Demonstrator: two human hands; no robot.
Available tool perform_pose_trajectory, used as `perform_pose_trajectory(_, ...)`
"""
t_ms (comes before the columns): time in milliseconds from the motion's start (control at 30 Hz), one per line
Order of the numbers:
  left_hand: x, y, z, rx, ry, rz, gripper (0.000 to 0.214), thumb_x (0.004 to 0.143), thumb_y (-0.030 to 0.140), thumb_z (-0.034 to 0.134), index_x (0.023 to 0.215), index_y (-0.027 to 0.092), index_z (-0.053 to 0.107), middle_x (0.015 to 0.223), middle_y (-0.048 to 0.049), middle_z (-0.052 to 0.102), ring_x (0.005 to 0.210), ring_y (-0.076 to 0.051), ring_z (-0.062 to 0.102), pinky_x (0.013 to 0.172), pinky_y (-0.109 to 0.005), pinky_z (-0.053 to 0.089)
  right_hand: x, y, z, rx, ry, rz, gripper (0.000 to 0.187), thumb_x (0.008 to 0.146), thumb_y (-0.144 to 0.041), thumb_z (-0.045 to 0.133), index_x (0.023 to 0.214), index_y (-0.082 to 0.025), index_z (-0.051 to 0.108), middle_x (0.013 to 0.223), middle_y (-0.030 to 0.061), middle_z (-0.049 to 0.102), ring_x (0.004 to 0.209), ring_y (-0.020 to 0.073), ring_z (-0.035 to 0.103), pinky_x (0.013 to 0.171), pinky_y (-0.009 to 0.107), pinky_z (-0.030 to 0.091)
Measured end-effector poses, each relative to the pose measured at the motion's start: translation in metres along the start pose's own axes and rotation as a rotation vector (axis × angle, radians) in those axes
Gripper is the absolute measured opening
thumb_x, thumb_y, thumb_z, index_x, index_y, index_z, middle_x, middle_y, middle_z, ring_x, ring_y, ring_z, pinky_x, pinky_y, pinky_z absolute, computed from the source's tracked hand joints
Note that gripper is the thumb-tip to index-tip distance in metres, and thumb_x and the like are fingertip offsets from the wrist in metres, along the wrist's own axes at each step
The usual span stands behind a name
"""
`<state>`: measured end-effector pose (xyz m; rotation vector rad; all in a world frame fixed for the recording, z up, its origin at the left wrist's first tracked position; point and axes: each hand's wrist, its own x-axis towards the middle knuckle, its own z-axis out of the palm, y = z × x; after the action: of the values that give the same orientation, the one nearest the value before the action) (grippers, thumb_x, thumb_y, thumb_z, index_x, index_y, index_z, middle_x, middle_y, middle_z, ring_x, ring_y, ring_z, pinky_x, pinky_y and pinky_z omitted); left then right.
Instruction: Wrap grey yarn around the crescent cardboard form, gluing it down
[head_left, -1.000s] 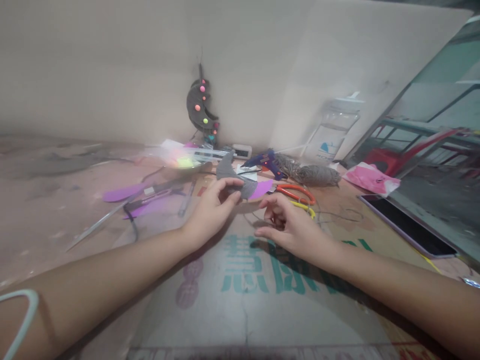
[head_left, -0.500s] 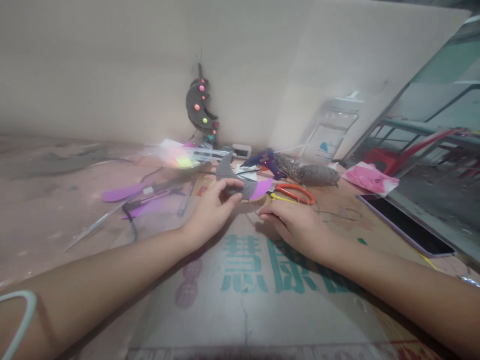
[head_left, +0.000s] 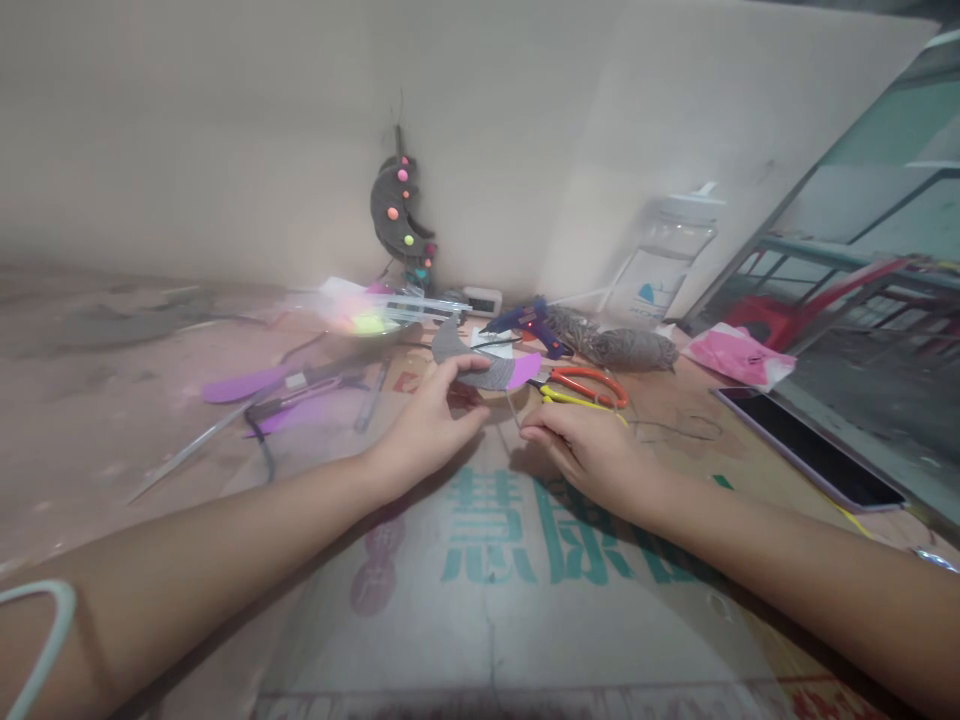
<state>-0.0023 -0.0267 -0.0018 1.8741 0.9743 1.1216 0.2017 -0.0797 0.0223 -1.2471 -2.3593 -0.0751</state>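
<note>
Your left hand (head_left: 442, 412) holds the crescent (head_left: 493, 375) while your right hand (head_left: 583, 442) pinches yarn (head_left: 513, 406), pliers (head_left: 585, 373) close beyond it, cardboard (head_left: 420, 640) spreading nearer.

A single head-worn camera looks forward and down from the person's own eye level, close enough that the forearms enter from the lower left and lower right corners. The left hand (head_left: 431, 420) and right hand (head_left: 589, 450) meet mid-frame over the cardboard (head_left: 405, 640); the wall (head_left: 247, 130) fills the top, a walkway (head_left: 900, 420) the right edge.
</note>
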Motion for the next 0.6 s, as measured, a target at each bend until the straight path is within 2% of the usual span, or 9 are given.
perform_pose_trajectory(267,-0.002,0.008,-0.002,0.026,-0.015,-0.013,0.042,0.080,0.016,0.056,0.122,0.018,0.053,0.111,-0.0069,0.058,0.087,-0.014,0.060,0.085,-0.032,0.049,0.001,-0.001,-0.001,0.020,-0.026,-0.011,0.027,0.097,-0.027,0.044,0.079,-0.018,0.062,0.073,0.0019,0.067,0.066,0.0132,0.059,0.062,0.023,0.039)
perform_pose_trajectory(433,-0.003,0.002,-0.001,0.045,-0.037,0.028,0.038,0.083,0.015,0.050,0.120,0.021,0.056,0.106,-0.0059,0.061,0.089,-0.018,0.060,0.084,-0.034,0.048,0.000,0.001,0.002,0.004,0.005,-0.060,0.026,0.097,-0.028,0.045,0.081,-0.018,0.062,0.071,0.0018,0.066,0.064,0.0129,0.058,0.060,0.022,0.037)
perform_pose_trajectory(600,-0.005,0.000,0.000,0.081,-0.052,0.077,0.040,0.076,0.009,0.048,0.113,0.021,0.054,0.107,-0.0051,0.058,0.092,-0.017,0.059,0.087,-0.034,0.047,0.000,0.002,-0.001,0.011,0.060,-0.097,0.028,0.098,-0.030,0.043,0.081,-0.018,0.061,0.069,0.0018,0.063,0.061,0.0124,0.055,0.057,0.022,0.036)
